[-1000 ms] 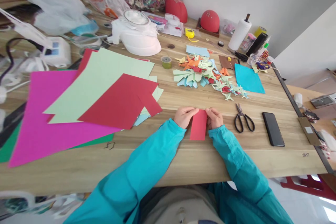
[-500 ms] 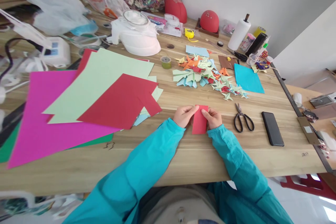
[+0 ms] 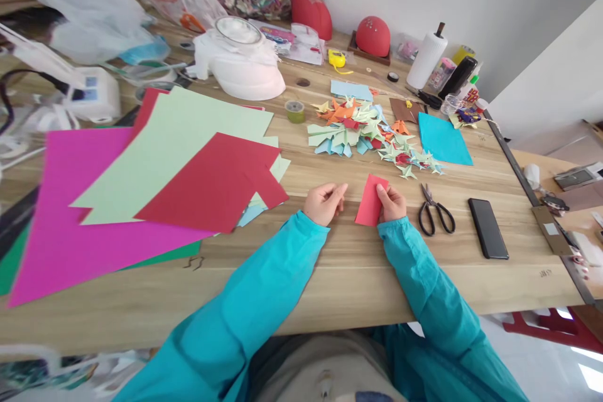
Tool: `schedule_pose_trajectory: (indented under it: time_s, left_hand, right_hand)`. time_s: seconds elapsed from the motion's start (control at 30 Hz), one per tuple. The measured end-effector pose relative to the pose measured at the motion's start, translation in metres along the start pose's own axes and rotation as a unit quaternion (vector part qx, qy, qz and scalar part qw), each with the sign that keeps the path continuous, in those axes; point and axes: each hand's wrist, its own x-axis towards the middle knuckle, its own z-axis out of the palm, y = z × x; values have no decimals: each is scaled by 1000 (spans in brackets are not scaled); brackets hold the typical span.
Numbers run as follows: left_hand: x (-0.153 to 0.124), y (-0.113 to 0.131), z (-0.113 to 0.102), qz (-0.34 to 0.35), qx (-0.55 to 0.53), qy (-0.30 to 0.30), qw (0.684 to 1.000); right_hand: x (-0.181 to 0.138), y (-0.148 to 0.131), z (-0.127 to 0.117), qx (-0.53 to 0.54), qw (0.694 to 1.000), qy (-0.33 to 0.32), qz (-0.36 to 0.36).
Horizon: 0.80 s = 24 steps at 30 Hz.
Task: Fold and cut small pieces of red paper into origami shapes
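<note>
A small red rectangle of paper [image 3: 370, 202] is pinched between the thumb and fingers of my right hand [image 3: 392, 202], tilted slightly over the table. To its left, apart from the paper, my left hand [image 3: 324, 203] is closed, thumb against curled fingers, with nothing showing in it. Beyond my hands lies a heap of folded paper pieces [image 3: 351, 129] in pale green, blue, orange and red. Black-handled scissors [image 3: 434, 210] rest to the right of my right hand, blades pointing away.
Large sheets, magenta [image 3: 113, 264], pale green [image 3: 164, 144] and red [image 3: 207, 188], overlap on the left. A black phone [image 3: 488, 228] lies on the right. A turquoise paper [image 3: 445, 139], a tape roll [image 3: 295, 111] and a yellow tape measure [image 3: 336, 59] are farther back.
My left hand has let go of the red paper and moved slightly left. My right hand has shifted a little right with the paper, which now tilts.
</note>
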Motion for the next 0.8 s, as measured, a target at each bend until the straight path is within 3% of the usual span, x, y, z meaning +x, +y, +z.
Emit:
schedule_pose_trajectory:
  time_s: [0.07, 0.13, 0.3, 0.63, 0.8]
  left_hand:
    - [1, -1, 1, -22, -46, -10, 999]
    - [-1, 0, 3, -47, -69, -60, 995]
    - [-8, 4, 9, -80, -14, -182, 980]
    - [-12, 10, 8, -86, 38, -195, 976]
    - [-12, 10, 7, -68, 18, -162, 984]
  right_hand:
    - [0, 2, 0, 2, 1000, 0, -3]
    - [-1, 4, 0, -1, 1000, -2, -7]
    - [-1, 4, 0, -12, 1000, -9, -12]
    - [3, 4, -5, -40, 998, -2, -40]
    - [1, 3, -4, -32, 998, -19, -41]
